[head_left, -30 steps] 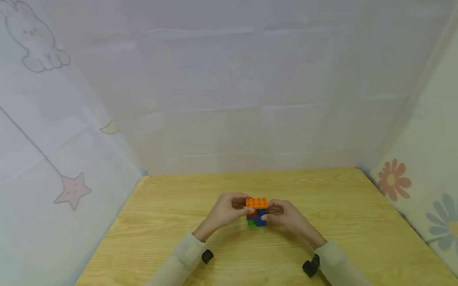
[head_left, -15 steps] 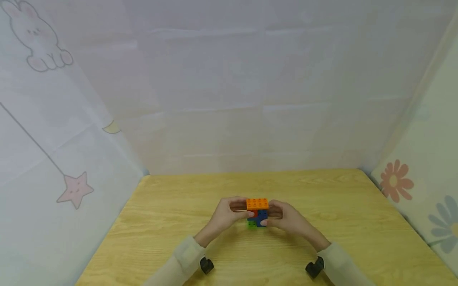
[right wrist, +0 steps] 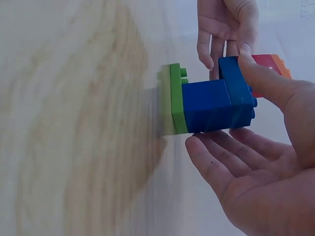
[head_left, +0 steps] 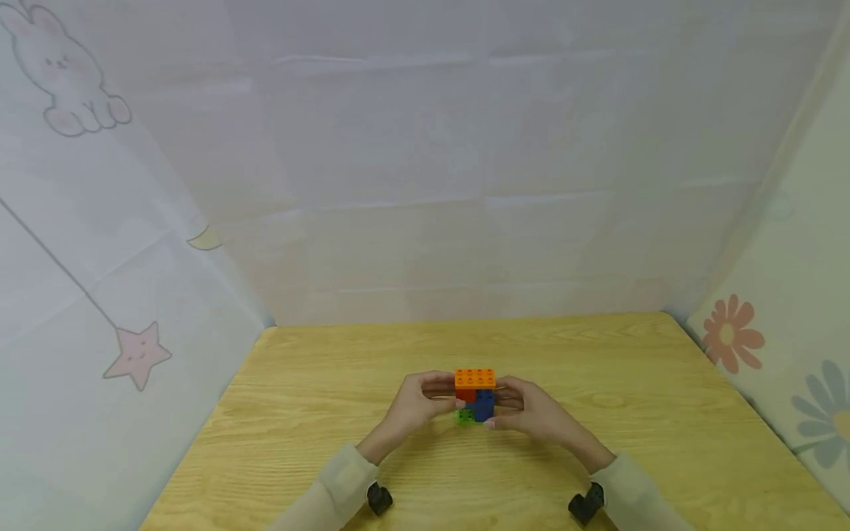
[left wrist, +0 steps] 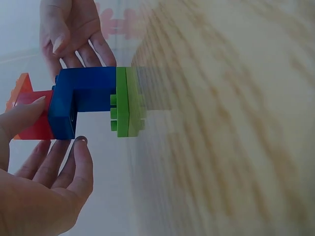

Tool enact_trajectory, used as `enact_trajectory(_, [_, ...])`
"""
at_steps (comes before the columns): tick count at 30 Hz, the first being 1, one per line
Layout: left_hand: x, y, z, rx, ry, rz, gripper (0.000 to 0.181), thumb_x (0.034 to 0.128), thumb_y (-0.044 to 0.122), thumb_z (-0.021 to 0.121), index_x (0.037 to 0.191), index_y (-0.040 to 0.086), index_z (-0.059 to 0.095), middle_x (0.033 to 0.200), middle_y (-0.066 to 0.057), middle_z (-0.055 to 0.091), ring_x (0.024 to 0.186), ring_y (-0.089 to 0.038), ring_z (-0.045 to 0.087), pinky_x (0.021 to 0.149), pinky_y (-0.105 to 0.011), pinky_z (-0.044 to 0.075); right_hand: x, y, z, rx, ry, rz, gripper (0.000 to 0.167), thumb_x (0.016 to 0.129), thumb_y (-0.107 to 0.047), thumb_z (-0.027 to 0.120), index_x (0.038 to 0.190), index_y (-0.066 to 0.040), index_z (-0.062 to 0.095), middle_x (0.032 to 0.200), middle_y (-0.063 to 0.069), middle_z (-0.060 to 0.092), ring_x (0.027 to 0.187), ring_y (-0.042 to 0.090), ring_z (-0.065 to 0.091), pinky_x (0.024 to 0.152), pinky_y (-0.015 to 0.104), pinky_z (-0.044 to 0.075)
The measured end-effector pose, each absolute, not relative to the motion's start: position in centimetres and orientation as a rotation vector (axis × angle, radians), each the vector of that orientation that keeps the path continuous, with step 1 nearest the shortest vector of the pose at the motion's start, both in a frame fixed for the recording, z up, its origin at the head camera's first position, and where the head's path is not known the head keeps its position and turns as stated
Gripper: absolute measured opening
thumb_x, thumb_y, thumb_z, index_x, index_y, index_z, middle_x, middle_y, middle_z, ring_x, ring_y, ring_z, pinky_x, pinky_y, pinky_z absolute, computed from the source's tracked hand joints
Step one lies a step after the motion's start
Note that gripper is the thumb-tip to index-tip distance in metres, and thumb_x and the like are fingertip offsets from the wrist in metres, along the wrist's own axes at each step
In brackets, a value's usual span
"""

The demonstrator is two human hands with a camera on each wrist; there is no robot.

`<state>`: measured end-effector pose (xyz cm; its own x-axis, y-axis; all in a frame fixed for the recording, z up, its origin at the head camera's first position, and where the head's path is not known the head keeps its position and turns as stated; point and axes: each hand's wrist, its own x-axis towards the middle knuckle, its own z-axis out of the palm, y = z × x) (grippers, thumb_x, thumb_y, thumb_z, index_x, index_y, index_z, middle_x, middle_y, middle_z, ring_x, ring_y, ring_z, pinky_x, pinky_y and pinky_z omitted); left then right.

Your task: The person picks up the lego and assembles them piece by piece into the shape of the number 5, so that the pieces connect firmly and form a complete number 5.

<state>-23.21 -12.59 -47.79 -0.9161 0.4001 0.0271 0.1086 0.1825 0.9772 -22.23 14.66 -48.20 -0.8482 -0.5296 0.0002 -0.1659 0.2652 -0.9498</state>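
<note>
A small stack of toy building blocks stands on the wooden table. Its green base plate (left wrist: 123, 102) carries a blue block (right wrist: 204, 105), with a second blue block (left wrist: 63, 115) across it. Above sit a red block (head_left: 467, 395) and an orange studded block (head_left: 474, 379) on top. My left hand (head_left: 415, 404) holds the stack from the left, thumb over the red block in the left wrist view, fingers behind. From the right, my right hand (head_left: 534, 409) holds it, thumb near the blue block's front, fingers behind. The fingertips are partly hidden in the head view.
The wooden table (head_left: 319, 369) reaches to pale cloth walls (head_left: 432, 184) at the back and both sides. Black wrist cameras sit under both sleeves, the left camera (head_left: 379, 499) and the right camera (head_left: 587, 504).
Both thumbs have slid lower along the stack's front, the left one from the orange block's edge. More of the red block shows. The stack stays in about the same place.
</note>
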Motion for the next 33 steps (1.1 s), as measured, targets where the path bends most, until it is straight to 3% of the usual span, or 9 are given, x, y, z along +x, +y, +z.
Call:
enact_trajectory(7, [-23.07, -12.71, -48.00, 0.498, 2.211, 1.830, 0.044, 0.0932, 0.018, 0.082, 0.135, 0.011, 0.070, 0.133, -0.013, 0.073, 0.120, -0.029, 0.073, 0.099, -0.036, 0.062, -22.08, 14.19, -48.77, -0.568, 2.306, -1.646, 0.055, 0.094, -0.026, 0.081, 0.142, -0.009, 0.061, 0.146, 0.020, 0.063, 0.135, 0.043, 0.062, 0.104, 0.043, 0.060])
enact_trajectory(15, [-22.98, -12.79, -47.60, 0.502, 2.249, 1.808, 0.041, 0.0935, 0.018, 0.082, 0.133, 0.016, 0.072, 0.132, -0.009, 0.075, 0.121, -0.027, 0.072, 0.099, -0.036, 0.062, -22.07, 14.02, -48.83, -0.517, 2.337, -1.692, 0.043, 0.097, -0.011, 0.076, 0.137, -0.004, 0.063, 0.142, 0.024, 0.063, 0.131, 0.044, 0.064, 0.099, 0.041, 0.062])
enact_trajectory(33, [-23.05, -12.99, -47.54, 0.547, 2.267, 1.753, 0.040, 0.0949, 0.021, 0.080, 0.134, 0.024, 0.073, 0.136, -0.004, 0.073, 0.122, -0.024, 0.073, 0.097, -0.032, 0.062, -21.99, 14.47, -48.79, -0.448, 2.297, -1.705, 0.042, 0.097, -0.017, 0.077, 0.134, -0.003, 0.064, 0.139, 0.023, 0.067, 0.129, 0.041, 0.065, 0.099, 0.044, 0.062])
